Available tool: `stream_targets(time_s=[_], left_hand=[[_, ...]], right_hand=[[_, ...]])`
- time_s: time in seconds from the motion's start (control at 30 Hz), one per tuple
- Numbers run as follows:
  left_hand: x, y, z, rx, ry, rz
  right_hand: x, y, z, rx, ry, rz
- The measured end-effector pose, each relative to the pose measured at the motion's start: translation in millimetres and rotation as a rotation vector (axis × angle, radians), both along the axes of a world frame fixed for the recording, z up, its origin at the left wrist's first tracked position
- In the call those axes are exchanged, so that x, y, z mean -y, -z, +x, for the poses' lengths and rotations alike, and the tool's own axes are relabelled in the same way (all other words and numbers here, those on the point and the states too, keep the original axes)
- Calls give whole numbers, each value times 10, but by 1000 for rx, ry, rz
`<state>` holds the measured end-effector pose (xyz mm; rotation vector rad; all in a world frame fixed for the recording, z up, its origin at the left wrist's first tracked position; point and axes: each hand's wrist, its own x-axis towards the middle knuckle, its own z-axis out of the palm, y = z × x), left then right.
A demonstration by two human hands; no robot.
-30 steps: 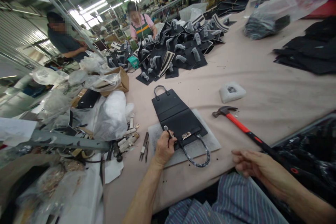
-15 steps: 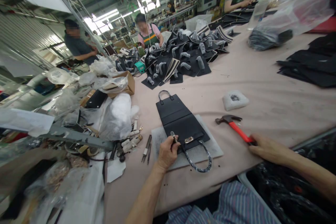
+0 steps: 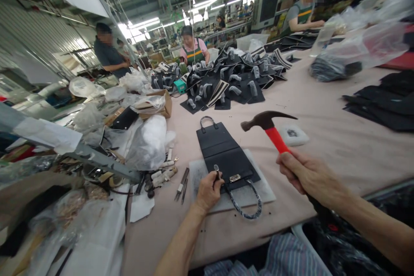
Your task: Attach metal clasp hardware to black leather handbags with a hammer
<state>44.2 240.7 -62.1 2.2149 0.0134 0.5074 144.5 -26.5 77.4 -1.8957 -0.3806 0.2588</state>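
A black handbag panel with two wrapped handles and a metal clasp lies flat, its near part on a pale slab. My left hand is closed over the panel's near left corner, pinching a small metal punch-like tool upright against the leather. Its lower end is hidden by my fingers. To the right, my right hand grips a claw hammer by its red and black handle, raised above the table with the head pointing left.
Slim metal tools lie left of the slab. A whitish block sits behind the hammer. At the back is a heap of black bag pieces; plastic bags crowd the left. Black sheets are stacked far right. Several people work beyond.
My right hand has lifted the hammer off the table and brought it up and nearer. My left hand stays on the panel with the small tool. The view has shifted slightly.
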Motion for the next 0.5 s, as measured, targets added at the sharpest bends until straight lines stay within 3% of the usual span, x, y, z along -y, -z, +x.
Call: stream_targets(time_s=[0.17,0.27,0.33,0.4,0.47,0.5], left_hand=[[7,36,-4,7,-6,18],[8,42,-4,18,-23,21],[8,37,-4,29,-23,19],[7,31,-7,41,-20,18],[6,29,-12,47,-20,17],[6,31,-16,46,-19,15]], right_hand=[[-198,-85,-97,354,-306,-391],[-267,-311,-68,447,-405,-520],[-297,-505,-59,517,-334,-440],[-322,-597,-86,551,-151,-261],[-330,-525,-126,537,-36,-138],[-323,-444,-137,520,-58,-157]])
